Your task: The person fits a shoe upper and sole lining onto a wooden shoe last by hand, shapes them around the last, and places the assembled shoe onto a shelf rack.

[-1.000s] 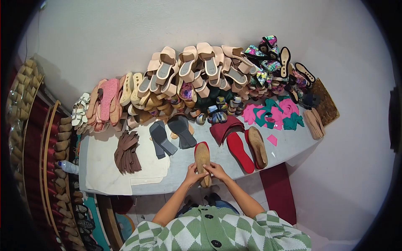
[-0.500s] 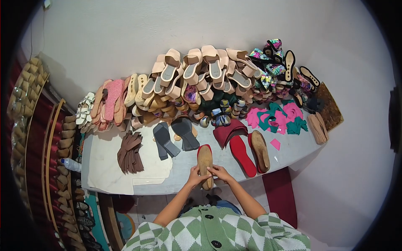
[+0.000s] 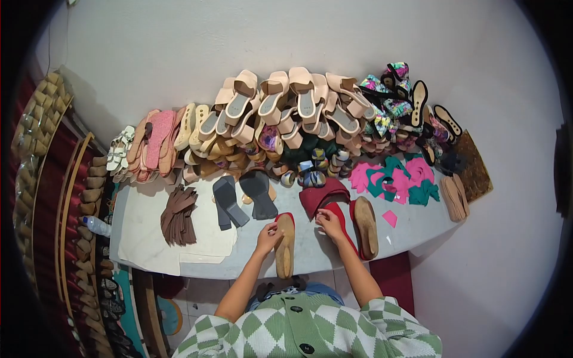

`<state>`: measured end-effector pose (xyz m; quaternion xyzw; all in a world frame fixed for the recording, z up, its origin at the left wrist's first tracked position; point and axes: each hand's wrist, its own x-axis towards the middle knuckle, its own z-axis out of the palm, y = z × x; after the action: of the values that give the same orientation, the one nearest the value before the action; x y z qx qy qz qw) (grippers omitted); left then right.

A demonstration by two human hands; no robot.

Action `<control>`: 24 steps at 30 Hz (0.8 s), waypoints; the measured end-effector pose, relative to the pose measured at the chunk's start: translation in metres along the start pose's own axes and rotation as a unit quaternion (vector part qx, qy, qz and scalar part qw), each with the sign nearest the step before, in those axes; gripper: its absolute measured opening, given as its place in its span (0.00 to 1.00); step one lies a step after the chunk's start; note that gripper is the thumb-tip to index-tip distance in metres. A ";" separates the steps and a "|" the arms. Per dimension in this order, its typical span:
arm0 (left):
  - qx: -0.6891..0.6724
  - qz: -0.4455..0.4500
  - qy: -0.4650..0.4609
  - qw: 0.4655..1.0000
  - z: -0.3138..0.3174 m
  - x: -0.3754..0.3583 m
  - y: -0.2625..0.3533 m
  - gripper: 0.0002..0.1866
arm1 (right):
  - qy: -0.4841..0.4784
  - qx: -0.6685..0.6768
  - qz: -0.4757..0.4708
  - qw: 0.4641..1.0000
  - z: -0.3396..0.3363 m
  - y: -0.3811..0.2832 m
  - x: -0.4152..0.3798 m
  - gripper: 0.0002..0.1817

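A tan wooden shoe last [image 3: 285,247] with a red edge around its toe stands at the table's front edge, heel toward me. My left hand [image 3: 268,237] grips its left side near the toe. My right hand [image 3: 328,224] hovers over the red insole, thumb and fingers apart, close to the maroon shoe upper [image 3: 316,200]; whether it touches that is hard to make out. Partly behind this hand lies the red insole [image 3: 335,213]. Just right of it rests a second tan shoe last [image 3: 366,232] with a dark red edge.
Dark grey soles [image 3: 230,203] and a fan of brown strips [image 3: 179,215] lie on the left. Pink and green scraps [image 3: 397,179] are at right. Heeled sandals [image 3: 274,95] pile up along the back wall. A water bottle [image 3: 96,226] stands beside the shoe rack at left.
My right hand has let go of the shoe last and moved right and up toward the maroon upper. My left hand stays on the last, now slightly left and lower.
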<state>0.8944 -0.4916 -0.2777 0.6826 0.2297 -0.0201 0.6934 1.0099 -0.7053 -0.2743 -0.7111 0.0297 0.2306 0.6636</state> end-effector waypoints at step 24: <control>-0.025 -0.140 0.014 0.990 0.095 0.145 -0.028 0.23 | -0.069 -0.233 0.034 0.969 -0.116 -0.043 0.136 0.26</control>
<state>1.0419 -0.5429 -0.3578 0.6264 0.3328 -0.1014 0.6976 1.1799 -0.7753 -0.2834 -0.8272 -0.0460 0.3020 0.4716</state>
